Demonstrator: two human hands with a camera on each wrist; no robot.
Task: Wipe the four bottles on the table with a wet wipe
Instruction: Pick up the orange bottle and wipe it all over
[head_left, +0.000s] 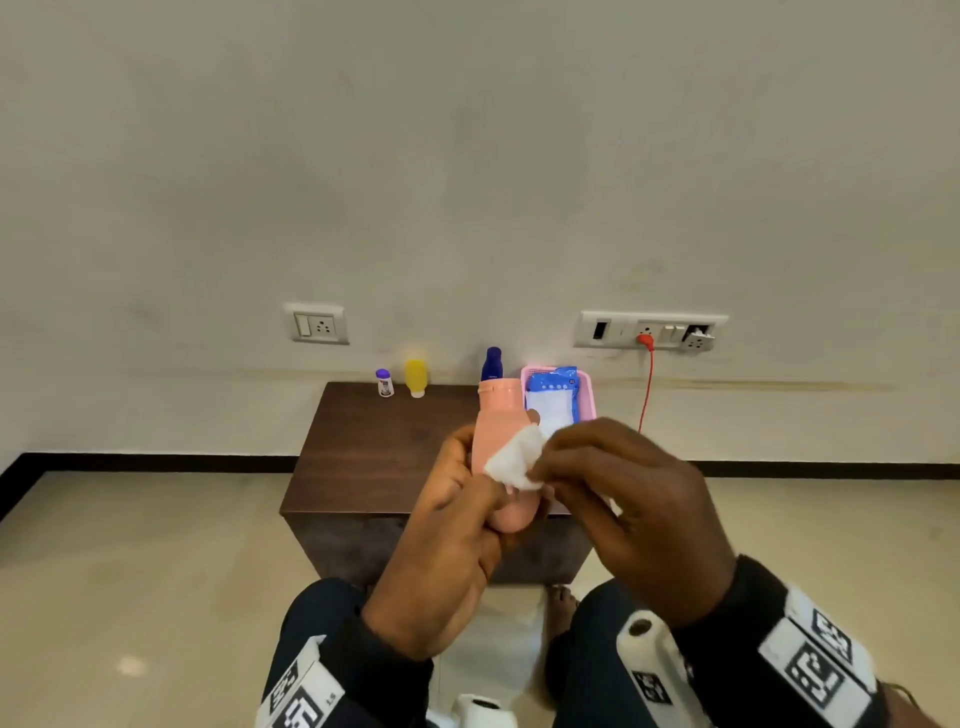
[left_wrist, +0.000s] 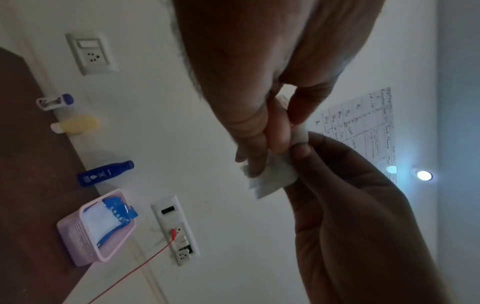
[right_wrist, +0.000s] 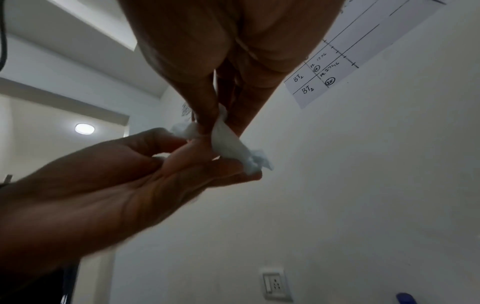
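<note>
The left hand (head_left: 457, 525) was wrapped around the lower body of the peach bottle (head_left: 501, 431), lifted off the wooden table (head_left: 374, 452) and tilted away, cap end farthest from the wrist. The right hand (head_left: 628, 499) pinched a folded wet wipe (head_left: 517, 460) against the bottle's side, just beyond the left thumb. That bottle looked light, smooth plastic, probably slick once damp, so a full wrap low on the body seemed the safe hold; the wipe was soft and limp, best bunched between fingertips.

Well beyond both hands stood the navy bottle (head_left: 491, 364), the yellow bottle (head_left: 415, 378) and the small purple-capped bottle (head_left: 384, 383), with the wipes pack (head_left: 553, 397) in a pink basket (head_left: 587, 400) out past the right fingers.

The wrist views hid the peach bottle almost entirely, yet showed the wipe crumpled between fingertips and a handwritten chart (left_wrist: 363, 127) on the wall, unseen from the head.
</note>
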